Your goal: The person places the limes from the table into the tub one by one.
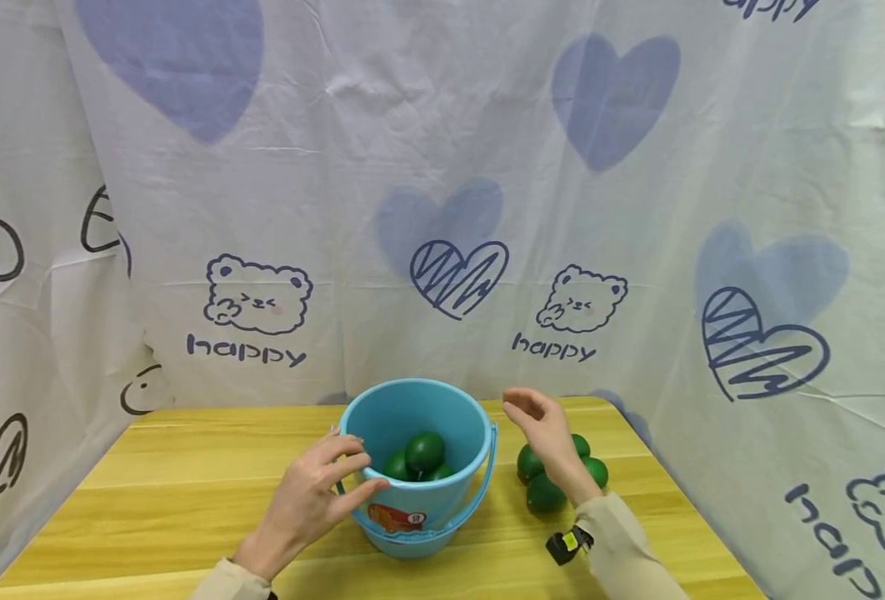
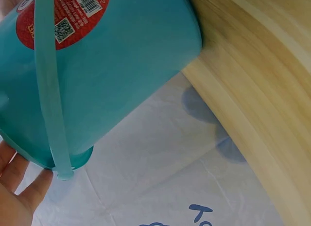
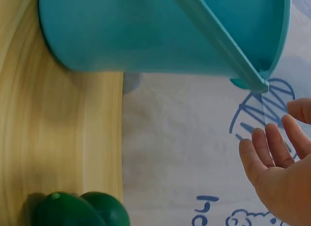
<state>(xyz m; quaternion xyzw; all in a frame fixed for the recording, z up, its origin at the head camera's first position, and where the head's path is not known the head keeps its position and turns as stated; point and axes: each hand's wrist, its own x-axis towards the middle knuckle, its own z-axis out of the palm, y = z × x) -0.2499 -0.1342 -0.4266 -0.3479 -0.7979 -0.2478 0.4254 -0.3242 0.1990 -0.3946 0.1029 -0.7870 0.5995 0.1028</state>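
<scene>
A light-blue plastic bucket (image 1: 420, 500) stands upright on the table, its handle hanging down in front. Inside lie several smooth, dark green round fruits (image 1: 425, 451), whose exact kind I cannot tell. At the bucket's left rim is my left hand (image 1: 309, 492), fingers spread and loosely bent; in the left wrist view its fingertips (image 2: 46, 176) meet the rim by the handle joint. My right hand (image 1: 546, 427) hovers right of the bucket, apart from the rim, with loosely bent fingers and nothing in them. Below it, several more green fruits (image 1: 546, 494) lie on the table.
The yellow wood-grain table (image 1: 210, 467) carries the bucket and the loose fruits. A white printed curtain (image 1: 367, 350) hangs behind it and along both sides. A small black device with a yellow mark (image 1: 565, 546) sits at my right wrist.
</scene>
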